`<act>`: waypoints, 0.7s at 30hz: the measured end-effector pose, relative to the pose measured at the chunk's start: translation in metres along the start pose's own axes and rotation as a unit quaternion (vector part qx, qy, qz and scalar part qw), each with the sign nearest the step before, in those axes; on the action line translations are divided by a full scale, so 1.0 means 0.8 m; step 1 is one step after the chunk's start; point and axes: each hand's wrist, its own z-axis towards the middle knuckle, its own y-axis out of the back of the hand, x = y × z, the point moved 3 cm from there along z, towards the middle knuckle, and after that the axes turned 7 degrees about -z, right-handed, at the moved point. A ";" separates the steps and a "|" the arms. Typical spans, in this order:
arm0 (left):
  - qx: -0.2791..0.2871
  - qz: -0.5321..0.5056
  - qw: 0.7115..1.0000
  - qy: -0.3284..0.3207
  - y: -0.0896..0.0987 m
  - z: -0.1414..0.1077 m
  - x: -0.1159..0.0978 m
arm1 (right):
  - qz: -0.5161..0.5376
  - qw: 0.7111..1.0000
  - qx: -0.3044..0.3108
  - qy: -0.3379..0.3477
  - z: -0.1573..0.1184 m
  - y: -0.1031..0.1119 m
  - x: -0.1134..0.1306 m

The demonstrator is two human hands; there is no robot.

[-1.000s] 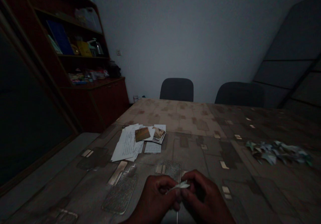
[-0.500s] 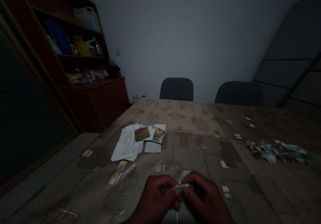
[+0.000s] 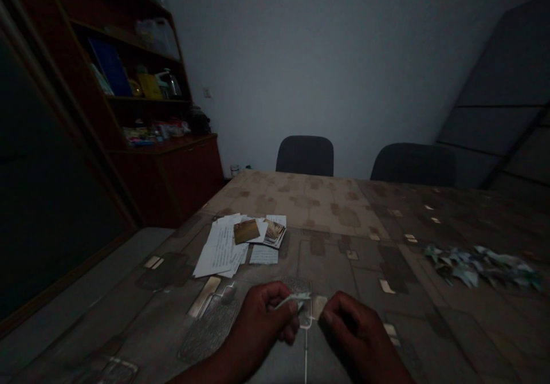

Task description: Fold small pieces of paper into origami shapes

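Note:
Pinched between thumb and fingers of my left hand (image 3: 270, 315) is a pale greenish folded piece of paper (image 3: 296, 298), its end sticking out to the right. My right hand (image 3: 356, 326) is just to the right, apart from the paper, with thumb and forefinger tips together and the other fingers curled; nothing shows in it. Both hands are low over the patterned tablecloth (image 3: 318, 258). Off to the right lies a heap of crumpled, folded pale-green papers (image 3: 481, 266) that look alike.
Beyond my left hand lie white sheets with writing (image 3: 217, 249), with picture cards (image 3: 247, 231) on top. Two dark chairs (image 3: 305, 155) stand at the table's far edge. A red-brown cabinet (image 3: 184, 172) with loaded shelves is at the left. The room is dim.
My hands, together at the paper before, have come apart. The right let go and moved slightly right; the left kept the paper and shifted left and up. The view moved a little.

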 end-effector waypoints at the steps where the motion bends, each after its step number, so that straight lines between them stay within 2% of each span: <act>1: 0.005 0.002 1.000 0.004 0.001 0.000 -0.001 | -0.002 1.000 0.002 0.002 0.000 0.001 0.001; 4: 0.029 0.001 0.999 0.037 -0.001 -0.004 0.006 | -0.017 1.000 0.004 0.022 -0.001 0.000 0.005; 9: 0.058 0.012 0.996 0.066 -0.011 -0.011 0.019 | -0.079 0.990 0.021 0.115 -0.005 -0.009 0.008; 11: 0.060 0.016 0.995 0.072 -0.012 -0.012 0.020 | -0.072 0.989 0.030 0.123 -0.006 -0.012 0.006; 13: 0.061 0.018 0.995 0.072 -0.011 -0.011 0.020 | -0.033 0.994 0.049 0.089 -0.006 -0.014 0.002; 17: 0.047 0.013 0.997 0.058 -0.005 -0.002 0.012 | 0.097 0.989 0.101 -0.035 -0.004 -0.021 -0.008; 21: 0.059 -0.024 0.997 0.036 -0.002 0.003 0.005 | 0.197 0.971 0.104 -0.082 -0.001 -0.023 -0.007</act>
